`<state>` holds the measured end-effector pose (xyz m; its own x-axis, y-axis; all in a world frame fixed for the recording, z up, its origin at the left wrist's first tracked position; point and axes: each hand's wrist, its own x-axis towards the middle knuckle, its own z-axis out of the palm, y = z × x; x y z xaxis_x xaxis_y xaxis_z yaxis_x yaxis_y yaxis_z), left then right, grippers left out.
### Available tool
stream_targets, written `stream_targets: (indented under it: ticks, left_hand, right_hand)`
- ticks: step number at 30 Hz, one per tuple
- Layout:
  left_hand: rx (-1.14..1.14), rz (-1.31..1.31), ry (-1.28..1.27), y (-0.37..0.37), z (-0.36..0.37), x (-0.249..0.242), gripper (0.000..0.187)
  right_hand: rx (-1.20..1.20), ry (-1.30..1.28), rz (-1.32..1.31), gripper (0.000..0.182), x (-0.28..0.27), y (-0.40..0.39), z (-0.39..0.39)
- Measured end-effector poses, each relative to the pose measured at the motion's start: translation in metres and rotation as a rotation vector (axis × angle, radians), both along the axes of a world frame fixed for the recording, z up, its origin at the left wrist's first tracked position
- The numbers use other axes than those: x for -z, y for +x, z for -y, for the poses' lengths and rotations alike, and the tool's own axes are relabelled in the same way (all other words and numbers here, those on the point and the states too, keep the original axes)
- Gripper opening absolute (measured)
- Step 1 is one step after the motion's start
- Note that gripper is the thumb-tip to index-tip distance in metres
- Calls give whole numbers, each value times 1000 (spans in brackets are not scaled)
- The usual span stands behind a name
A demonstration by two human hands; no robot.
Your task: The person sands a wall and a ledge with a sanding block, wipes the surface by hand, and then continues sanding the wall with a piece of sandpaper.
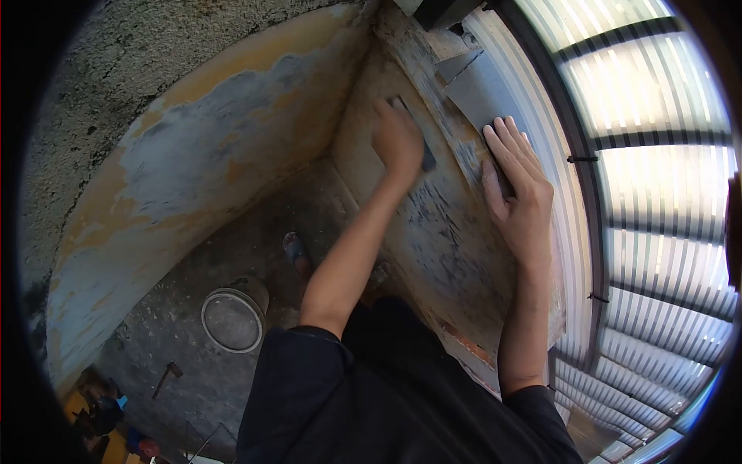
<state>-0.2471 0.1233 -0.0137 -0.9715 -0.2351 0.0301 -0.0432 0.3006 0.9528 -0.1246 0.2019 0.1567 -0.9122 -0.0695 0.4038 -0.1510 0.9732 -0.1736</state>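
Observation:
My left hand (pixel 398 141) is closed round a dark, flat, long-edged tool (pixel 427 157) pressed against the inner wall (pixel 456 224), which is stained with dark streaks. The hand is slightly blurred, and its fingertips are partly hidden. To the right, my right hand (pixel 519 182) lies on the wall's upper edge with its fingers stretched out and its thumb apart on the inner side. A dark patch shows between thumb and fingers; I cannot make out what it is. Just beyond these fingertips is a smooth grey surface (pixel 483 89) on the ledge.
A curved wall (pixel 224 139) with patchy grey and yellowish coating rises at the left. On the grey floor (pixel 166 332) stand a round bucket (pixel 233 319) and a small dark tool (pixel 165 379). A foot in a sandal (pixel 294 249) shows nearby. Corrugated translucent panels (pixel 665 185) line the right.

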Motion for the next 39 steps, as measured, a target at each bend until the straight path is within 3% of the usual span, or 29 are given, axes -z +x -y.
stream_targets:
  ticks: [1, 4, 7, 12, 15, 19, 22, 26, 28, 30, 35, 39]
  left_hand:
    - [69, 91, 53, 36, -6, -4, 22]
    - [41, -70, 124, 100, -24, 6, 21]
    - [69, -58, 139, 87, -23, 12, 23]
    - [-126, -196, -26, -45, 5, 19, 26]
    - [-68, -3, -3, -17, -1, -3, 24]
    - [50, -62, 103, 83, -25, -3, 21]
    - [41, -58, 105, 71, -23, -8, 22]
    - [-73, -85, 29, -38, 5, -9, 27]
    - [-67, -77, 42, -47, 8, -13, 27]
    - [-42, -39, 54, -32, 4, -17, 28]
    - [83, -92, 206, 101, -25, -7, 25]
    - [36, -31, 119, 35, -11, -16, 26]
  right_hand:
    - [2, -5, 11, 42, 0, 1, 0]
    - [1, -13, 19, 43, 1, 0, 2]
    - [5, -3, 21, 44, -3, 2, 1]
    - [-18, 21, 7, 43, -2, 0, -2]
    - [-16, 9, 2, 42, -3, 0, -2]
    - [-22, 1, 12, 42, -4, 0, 0]
    - [-22, -2, 9, 42, -3, -1, 0]
    - [-22, 14, 2, 42, -4, 0, 0]
    - [-19, 11, 1, 42, -5, 0, -1]
    - [-15, 4, -1, 41, -4, 0, 1]
    - [-22, -6, -2, 42, -4, 0, 0]
    - [-25, 14, 7, 43, -6, 1, 0]
